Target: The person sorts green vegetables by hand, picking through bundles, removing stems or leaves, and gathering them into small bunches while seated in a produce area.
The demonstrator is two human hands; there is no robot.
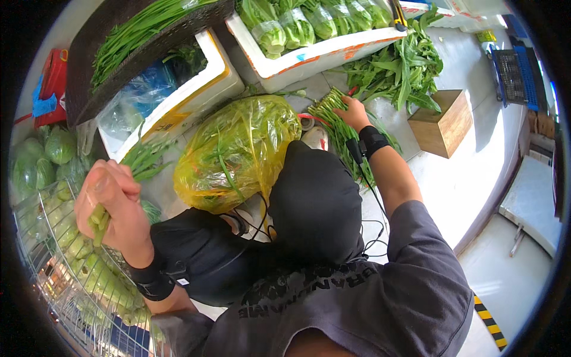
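My left hand (113, 209) is raised at the left, closed around a small bunch of green stems (99, 219). Leaves (145, 158) of what look like the same greens spread out beyond its fingers. Over on the right, my right hand (355, 117) lies on a pile of long leafy greens (324, 107) on the floor, fingertips touching the stems. Whether it grips any of them is hidden. Between the hands sits a yellow plastic bag (236, 151) stuffed with greens. A red band (317, 118) shows beside the pile.
Ahead stand foam boxes, one with wrapped lettuces (305, 26), another with plastic bags (147, 89). A yellow-and-black cutter (398, 17) rests on a rim. Loose leafy greens (401, 67) lie near a wooden block (441, 122). A wire basket (84, 267) of vegetables flanks my left arm.
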